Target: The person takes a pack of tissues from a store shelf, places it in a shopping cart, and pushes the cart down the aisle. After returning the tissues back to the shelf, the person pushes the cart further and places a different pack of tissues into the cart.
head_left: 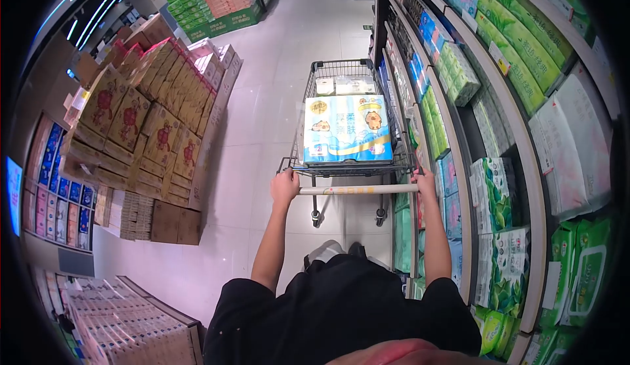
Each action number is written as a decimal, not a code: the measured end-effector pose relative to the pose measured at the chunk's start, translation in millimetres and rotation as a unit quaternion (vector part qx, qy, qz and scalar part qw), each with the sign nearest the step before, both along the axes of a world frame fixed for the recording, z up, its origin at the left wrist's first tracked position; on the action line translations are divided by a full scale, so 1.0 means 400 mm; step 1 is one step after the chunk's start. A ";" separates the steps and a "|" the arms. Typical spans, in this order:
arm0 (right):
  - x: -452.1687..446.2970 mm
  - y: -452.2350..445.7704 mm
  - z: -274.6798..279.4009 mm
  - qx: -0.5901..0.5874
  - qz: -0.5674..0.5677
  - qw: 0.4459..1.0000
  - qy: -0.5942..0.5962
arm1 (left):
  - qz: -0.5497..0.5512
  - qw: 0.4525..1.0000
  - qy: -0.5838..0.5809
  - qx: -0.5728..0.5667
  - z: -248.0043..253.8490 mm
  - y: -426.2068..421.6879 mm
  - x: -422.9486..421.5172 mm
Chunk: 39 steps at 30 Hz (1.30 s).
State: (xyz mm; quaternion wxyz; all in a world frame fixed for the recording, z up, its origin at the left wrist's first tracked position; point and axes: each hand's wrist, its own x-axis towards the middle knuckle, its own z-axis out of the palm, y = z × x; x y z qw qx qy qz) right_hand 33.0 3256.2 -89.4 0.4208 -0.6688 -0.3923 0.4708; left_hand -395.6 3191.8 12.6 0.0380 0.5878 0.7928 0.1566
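Dark wire-mesh shopping cart (342,67) bears a blue-and-white plastic-wrapped pack (348,129); left hand (285,185) and right hand (425,181) close around its cream handlebar (357,190), and rightward drift could scrape grey-edged shelving (539,234) beside it.

both forearms reach forward, left hand (285,186) and right hand (425,182) curled closed.

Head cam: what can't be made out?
Palms: head view, hidden by the backs of the left hand and right hand.
Most of the bottom of the black wire cart: head view, under the blue-and-white wrapped pack.
Legs: head view, behind the black shirt.
Far end of the pale tiled floor: head view, cut off by top edge.
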 end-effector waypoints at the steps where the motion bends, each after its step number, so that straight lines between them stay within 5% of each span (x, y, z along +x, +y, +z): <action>1: -0.003 0.026 -0.003 0.003 -0.007 1.000 0.002 | 0.000 1.000 0.009 0.001 -0.003 0.025 -0.001; 19: -0.056 0.501 -0.034 -0.024 -0.011 0.999 0.042 | -0.003 0.999 -0.012 0.037 -0.029 0.508 -0.057; 26: -0.105 0.685 0.051 -0.023 -0.078 0.993 -0.088 | -0.043 0.999 -0.034 0.003 -0.029 0.730 -0.086; 30: -0.073 0.817 -0.070 -0.026 -0.101 0.994 -0.026 | -0.079 0.993 -0.073 -0.041 -0.032 0.831 -0.106; 36: -0.049 0.982 -0.174 -0.033 -0.106 0.987 -0.119 | -0.113 0.991 -0.065 -0.041 -0.024 0.974 -0.117; 39: -0.086 1.026 -0.095 -0.031 -0.124 0.985 -0.111 | -0.121 0.990 -0.063 -0.039 -0.018 1.042 -0.114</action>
